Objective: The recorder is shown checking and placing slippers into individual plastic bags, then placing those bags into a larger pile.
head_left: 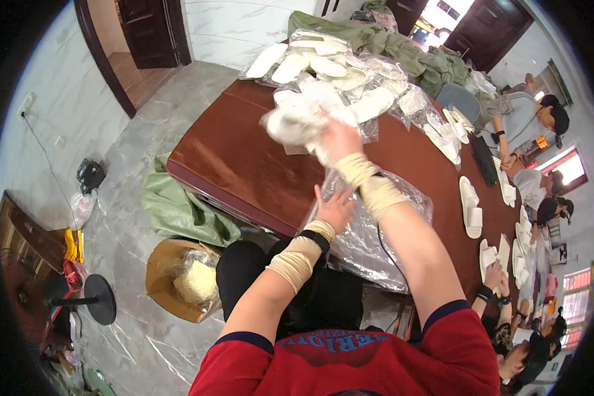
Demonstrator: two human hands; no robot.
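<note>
My right hand (342, 140) reaches out over the brown table (228, 142), closed on white slippers (290, 124) that seem to be in a clear bag; motion blurs them. Just beyond lies a heap of bagged white slippers (333, 66) along the table's far end. Closer to me, my left hand (336, 210) has its fingers spread and rests at the edge of a stack of clear plastic bags (373, 254). Those bags lie at the near table edge, partly under my right forearm.
On the floor at left stand a cardboard box (157, 270) with pale yellow material and a green sack (178, 204). Loose white slippers (470, 204) lie along the table's right side, where several co-workers (525, 119) sit. Green sacks (435, 69) are piled behind the heap.
</note>
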